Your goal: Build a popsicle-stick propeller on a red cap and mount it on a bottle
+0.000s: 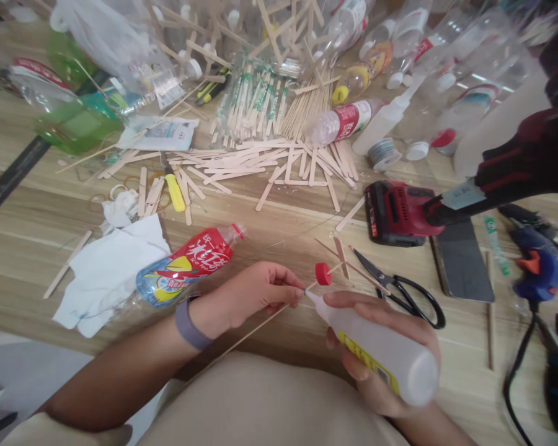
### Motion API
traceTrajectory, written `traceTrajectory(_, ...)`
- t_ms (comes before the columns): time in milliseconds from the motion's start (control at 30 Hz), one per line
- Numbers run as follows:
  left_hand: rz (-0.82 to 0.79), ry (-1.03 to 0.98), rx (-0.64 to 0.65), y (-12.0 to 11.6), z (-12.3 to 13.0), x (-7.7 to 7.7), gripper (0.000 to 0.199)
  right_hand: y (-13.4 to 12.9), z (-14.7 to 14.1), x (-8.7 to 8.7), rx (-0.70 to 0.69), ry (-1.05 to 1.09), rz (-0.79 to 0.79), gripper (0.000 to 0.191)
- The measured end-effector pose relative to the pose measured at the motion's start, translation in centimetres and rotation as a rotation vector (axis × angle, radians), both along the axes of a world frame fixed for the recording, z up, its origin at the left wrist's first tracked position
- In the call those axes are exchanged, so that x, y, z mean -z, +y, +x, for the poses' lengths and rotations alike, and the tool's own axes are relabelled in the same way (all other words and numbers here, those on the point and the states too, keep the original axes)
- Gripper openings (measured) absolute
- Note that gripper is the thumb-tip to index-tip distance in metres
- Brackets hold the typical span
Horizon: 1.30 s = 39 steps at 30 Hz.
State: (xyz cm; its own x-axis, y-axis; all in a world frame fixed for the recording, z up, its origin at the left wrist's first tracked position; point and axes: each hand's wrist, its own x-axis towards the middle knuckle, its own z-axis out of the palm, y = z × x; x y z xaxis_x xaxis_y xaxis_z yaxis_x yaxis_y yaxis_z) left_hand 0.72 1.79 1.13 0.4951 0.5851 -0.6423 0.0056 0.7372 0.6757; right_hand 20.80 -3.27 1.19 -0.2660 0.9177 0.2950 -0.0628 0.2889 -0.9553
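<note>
- At the near side of the worktop (274, 238), just in front of my body: a thin stick (260, 326), slanting up and away to the right, with a red cap (323, 274) near its far end.
- Left hand (260, 291): thumb and fingertips pinching the stick just short of the cap. Cannot tell whether the lengths on either side of my fingertips are one piece.
- Right hand (400, 319): wrapped around a white squeeze bottle (381, 353), which lies tilted, nozzle toward my left fingertips. Tip sits at the stick, touching or very nearly. No liquid can be made out.
- Judgement: a steady pinch matters most; if the stick rolls, the nozzle loses its spot.
- A light, even squeeze should serve better than a hard one; too much would likely run onto my fingertips, which are right beside the tip.
- Worth bracing both wrists, since stick and bottle are up off the wood.
- The cap wants no knock from the bottle; the nozzle passes close under it.
- Scissors (376, 274) lie beyond my right hand, a drinks bottle (186, 266) beyond my left forearm; elbows best held in.
</note>
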Motion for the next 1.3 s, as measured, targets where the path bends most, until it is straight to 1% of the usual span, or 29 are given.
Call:
traceTrajectory(200, -0.002, 0.004, -0.002, 0.07, 0.1, -0.21, 0.013, -0.03, 0.1, -0.06, 0.014, -0.024, -0.002, 0.043)
traceTrajectory(400, 0.004, 0.014, 0.004, 0.06, 0.04, 0.0, 0.015, -0.06, 0.17, 0.02, 0.004, -0.033, 0.004, 0.047)
traceTrajectory(533, 0.0, 0.007, 0.003, 0.05, 0.03, 0.06, 0.017, -0.09, 0.12, -0.11, 0.027, -0.054, -0.003, 0.049)
traceTrajectory(733, 0.0, -0.01, -0.002, 0.02, 0.03, 0.01, 0.014, -0.14, 0.09, -0.26, 0.028, -0.062, -0.023, 0.048)
traceTrajectory(867, -0.003, -0.002, -0.001, 0.01, 0.04, 0.05, 0.014, -0.2, 0.12, -0.2, 0.041, -0.053, -0.019, 0.051)
traceTrajectory(1200, 0.0, 0.003, 0.003, 0.05, 0.06, -0.01, 0.016, -0.15, 0.02, 0.02, 0.04, -0.048, -0.021, 0.046)
traceTrajectory(1300, 0.001, 0.002, 0.002, 0.06, 0.13, -0.04, 0.017, -0.07, 0.0, 0.01, 0.041, -0.044, -0.014, 0.047)
